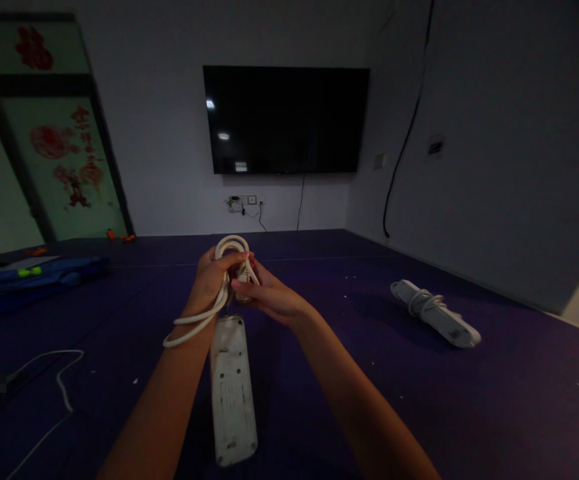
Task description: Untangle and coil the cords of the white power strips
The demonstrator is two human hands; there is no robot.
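A white power strip (232, 390) hangs down between my forearms, its back side toward me. Its white cable (195, 319) loops up over my left hand (210, 279), which is closed around the coiled cable. My right hand (265, 293) is closed too, pinching what looks like the plug end of the cable right beside my left fingers. Both hands touch each other in front of me, above the dark purple floor (349, 347).
A second white power strip (437, 313) with its cable wound round it lies on the floor to the right. A loose white cable (58, 387) lies at the lower left. Blue fabric (29, 280) sits at the left. A wall-mounted television (284, 120) hangs ahead.
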